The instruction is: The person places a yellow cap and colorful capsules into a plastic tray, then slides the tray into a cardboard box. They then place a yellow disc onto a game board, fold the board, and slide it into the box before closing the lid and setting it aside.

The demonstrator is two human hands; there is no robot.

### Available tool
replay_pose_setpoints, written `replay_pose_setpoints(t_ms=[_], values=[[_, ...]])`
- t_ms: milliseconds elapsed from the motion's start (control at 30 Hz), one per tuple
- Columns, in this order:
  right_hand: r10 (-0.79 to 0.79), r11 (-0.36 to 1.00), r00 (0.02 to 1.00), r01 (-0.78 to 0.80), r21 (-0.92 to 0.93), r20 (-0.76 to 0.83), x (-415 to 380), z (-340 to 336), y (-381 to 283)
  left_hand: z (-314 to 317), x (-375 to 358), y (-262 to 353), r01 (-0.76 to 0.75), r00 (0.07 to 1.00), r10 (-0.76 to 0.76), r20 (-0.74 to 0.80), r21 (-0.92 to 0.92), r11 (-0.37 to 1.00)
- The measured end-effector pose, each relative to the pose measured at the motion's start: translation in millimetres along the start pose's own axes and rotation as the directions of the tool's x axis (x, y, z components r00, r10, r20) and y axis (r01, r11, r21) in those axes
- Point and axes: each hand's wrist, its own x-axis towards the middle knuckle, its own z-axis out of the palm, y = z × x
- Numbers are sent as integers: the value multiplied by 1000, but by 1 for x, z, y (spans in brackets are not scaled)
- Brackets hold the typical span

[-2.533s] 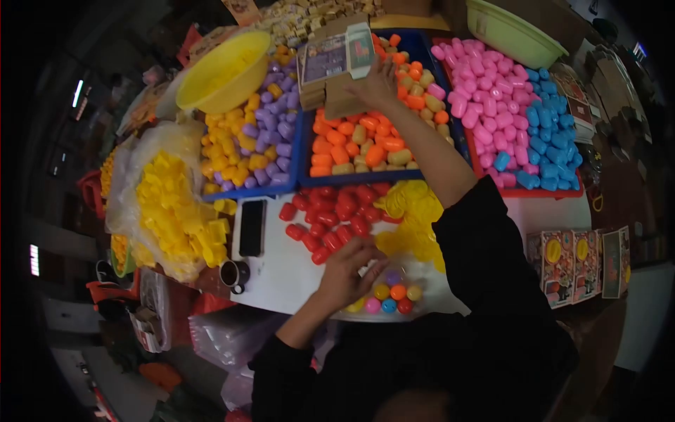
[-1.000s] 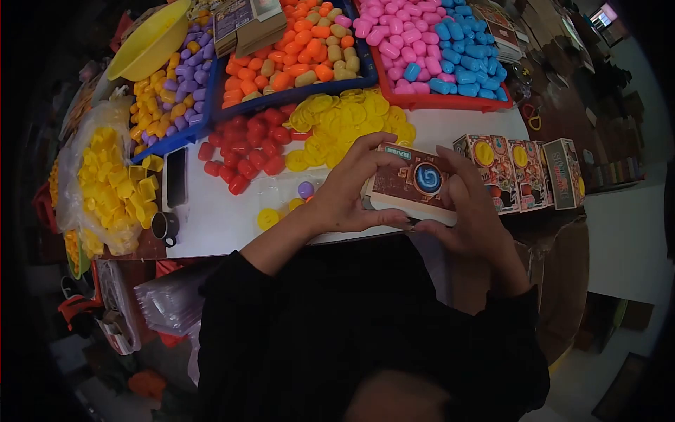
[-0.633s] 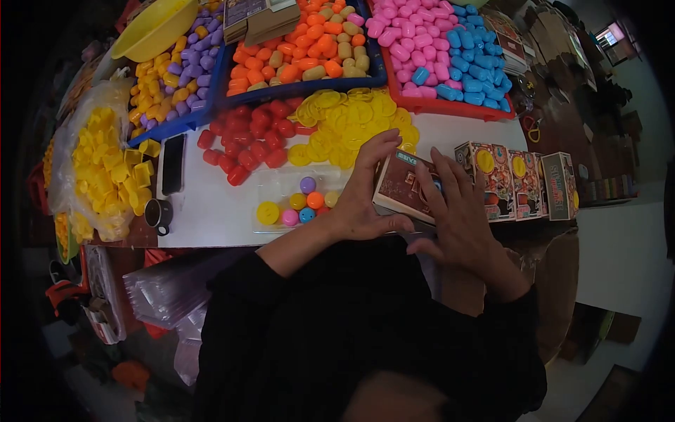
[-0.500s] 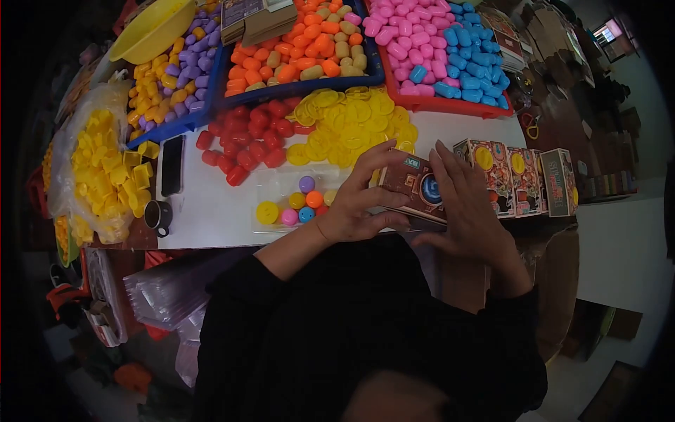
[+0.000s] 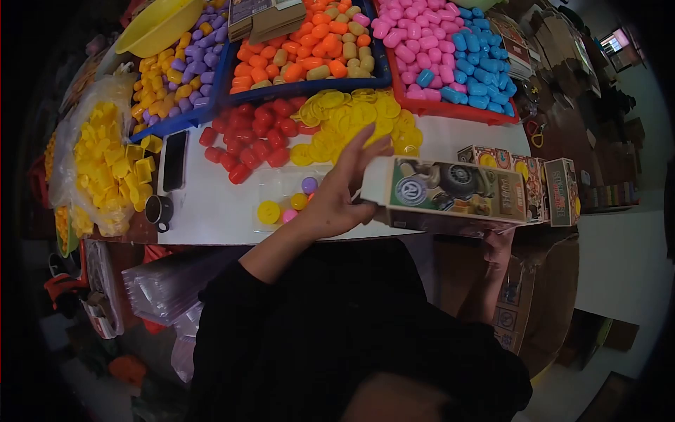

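Note:
A printed cardboard box (image 5: 450, 190) with a wheel picture on its face is held tilted above the front edge of the table. My left hand (image 5: 341, 193) is at its left end, where a pale flap shows; the thumb is at the lower corner and the fingers reach up behind. From below, my right hand (image 5: 497, 246) holds the right end, its fingers mostly hidden by the box. Left of my left hand, a clear plastic tray (image 5: 266, 184) holds small coloured balls, among them a yellow ball (image 5: 268, 212) and a purple ball (image 5: 309, 185).
Similar boxes (image 5: 561, 191) stand in a row at the right. Behind lie yellow discs (image 5: 351, 116) and red capsules (image 5: 249, 137). A blue tray (image 5: 309, 86) and a red tray (image 5: 457, 111) hold coloured capsules. A phone (image 5: 174, 162) and a cup (image 5: 159, 211) are at the left.
The box has turned to show a longer side and shifted right. My right hand has moved from its top face to beneath its right end; my left hand is at the left end.

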Motion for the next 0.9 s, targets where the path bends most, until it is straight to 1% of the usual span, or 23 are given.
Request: replay_pose_setpoints(t_ms=[67, 100, 133, 167, 200, 267, 300, 333, 367, 400, 433, 467, 533, 600, 633, 667, 700, 733, 767, 800, 833, 867, 900], values=[[62, 991, 996, -53, 122, -68, -12, -3, 5, -2, 1, -6, -248, 948, 280, -152, 202, 947], [68, 975, 993, -46, 216, -94, -18, -2, 7, 2, 3, -7, -270, 917, 297, -266, 132, 954], [74, 951, 990, -34, 309, -120, -23, 0, 8, 0, 0, -10, -259, 921, 286, -265, 133, 957], [92, 980, 991, -73, 185, -97, -28, -8, 17, -5, -4, -12, -236, 951, 281, -127, 287, 928], [96, 979, 990, -75, 190, -103, -29, -11, 19, -7, -6, -14, -232, 968, 251, 13, 433, 871], [-45, 987, 973, 8, -163, -224, -13, 26, -11, -3, -7, 1, -161, 977, 210, -47, 489, 857], [-41, 987, 973, 3, -162, -227, -13, 35, -22, -6, -10, 4, -308, 945, 300, 129, 660, 686], [-85, 956, 963, 7, -292, -255, -12, 42, -31, -9, -14, 5, -448, 887, 340, 314, 764, 464], [-132, 909, 953, 6, -416, -273, -11, 51, -38, -13, -18, 1, -494, 865, 327, 381, 761, 420], [-126, 911, 955, 4, -413, -269, -14, 60, -44, -12, -20, 1, -488, 868, 325, 375, 765, 420], [-73, 782, 997, 54, -621, -4, -22, 70, -49, -9, -24, 0, -509, 859, 272, 433, 776, 372], [46, 616, 970, 159, -771, 237, -28, 84, -52, -7, -28, 0, -533, 846, 212, 489, 780, 327], [127, 355, 837, 463, -812, 532, -25, 142, -44, 0, -31, -13, -550, 835, 167, 524, 789, 274], [146, 222, 841, 486, -845, 522, -28, 161, 1, 1, -31, -27, -572, 820, 133, 556, 791, 220], [149, 222, 839, 487, -845, 523, -30, 164, 16, -1, -30, -31, -584, 812, 110, 574, 796, 157], [89, 170, 859, 485, -858, 504, -31, 167, 28, -4, -29, -32, -593, 805, 87, 586, 800, 92], [26, 119, 872, 483, -868, 489, -30, 169, 35, -10, -32, -23, -585, 811, 90, 578, 806, 91], [28, 123, 868, 490, -863, 496, -29, 171, 39, -20, -38, -5, -398, 916, 78, 394, 916, 52], [-16, 236, 891, 445, -864, 454, -29, 174, 42, -30, -44, 5, -194, 979, 71, 193, 981, 13], [-56, 344, 912, 399, -850, 406, -29, 176, 43, -43, -49, 8, -188, 980, 72, 187, 982, 11], [-56, 346, 909, 405, -846, 412, -25, 178, 43, -55, -54, 11, -28, 999, -17, 28, 999, 20], [14, 487, 938, 296, -822, 346, -19, 182, 40, -64, -56, 11, 137, 985, -105, -134, 990, 17], [95, 609, 952, 175, -774, 290, -13, 186, 38, -70, -57, 5, 160, 967, -194, -163, 987, -36]])
